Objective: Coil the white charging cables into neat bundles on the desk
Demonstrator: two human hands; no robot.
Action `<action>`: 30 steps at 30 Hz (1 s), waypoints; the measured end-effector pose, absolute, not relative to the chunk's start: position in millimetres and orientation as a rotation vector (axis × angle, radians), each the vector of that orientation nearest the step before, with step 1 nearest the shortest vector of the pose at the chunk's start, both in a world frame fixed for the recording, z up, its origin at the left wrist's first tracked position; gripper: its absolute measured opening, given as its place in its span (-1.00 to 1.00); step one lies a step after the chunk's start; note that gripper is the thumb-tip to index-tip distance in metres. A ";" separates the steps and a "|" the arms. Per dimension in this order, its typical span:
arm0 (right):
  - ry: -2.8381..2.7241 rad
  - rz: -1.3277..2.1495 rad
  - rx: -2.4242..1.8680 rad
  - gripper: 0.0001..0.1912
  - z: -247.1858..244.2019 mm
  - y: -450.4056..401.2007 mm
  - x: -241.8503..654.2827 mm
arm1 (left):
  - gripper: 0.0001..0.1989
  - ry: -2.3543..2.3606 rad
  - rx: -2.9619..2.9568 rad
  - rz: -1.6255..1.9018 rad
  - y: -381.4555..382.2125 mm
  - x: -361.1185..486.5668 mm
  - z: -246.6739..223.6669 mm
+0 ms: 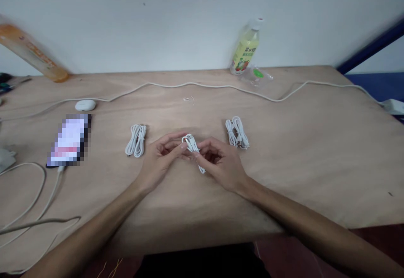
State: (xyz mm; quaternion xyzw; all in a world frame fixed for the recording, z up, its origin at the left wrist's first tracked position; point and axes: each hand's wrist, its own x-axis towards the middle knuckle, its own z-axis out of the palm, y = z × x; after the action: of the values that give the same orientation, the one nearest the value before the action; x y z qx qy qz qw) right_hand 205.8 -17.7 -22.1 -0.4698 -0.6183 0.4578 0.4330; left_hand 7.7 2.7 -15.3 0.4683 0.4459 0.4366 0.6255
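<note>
Your left hand [162,158] and right hand [221,164] both pinch the middle cable bundle [192,147]. Two more coiled cables, one [136,140] left of that bundle and one [237,132] right of it, lie untouched.

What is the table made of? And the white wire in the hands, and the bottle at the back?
The table looks like bare plywood: pale tan, matt, with faint grain. The cable bundle held by the left hand and right hand looks like white, smooth plastic or rubber, bending easily into loops. The bottle seems clear plastic; yellowish drink shows through, with a printed label.
</note>
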 end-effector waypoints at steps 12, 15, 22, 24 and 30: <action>-1.552 1.115 -1.210 -0.76 -27.5 -13.3 201.3 | -0.59 1.047 1.088 1.034 4.1 13.0 -17.4; -1.579 1.111 -1.209 -0.75 -28.9 -13.0 202.7 | -0.57 1.063 1.081 1.021 4.0 13.5 -17.4; -1.629 1.070 -1.217 -0.76 -32.0 -16.2 206.1 | -0.57 1.041 1.137 0.975 2.7 14.1 -15.9; -1.649 1.062 -1.202 -0.76 -32.5 -16.9 205.5 | -0.56 1.040 1.149 0.964 2.5 14.0 -15.1; -1.670 1.042 -1.192 -0.77 -31.4 -17.3 203.5 | -0.58 1.041 1.147 0.957 2.9 13.9 -14.4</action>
State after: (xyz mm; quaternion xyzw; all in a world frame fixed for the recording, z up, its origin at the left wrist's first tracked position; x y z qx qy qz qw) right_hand 203.5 -17.3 -31.4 -0.4728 -0.6627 0.4133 0.4080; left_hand 13.9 2.9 -14.4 0.4973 0.4515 0.4152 0.6135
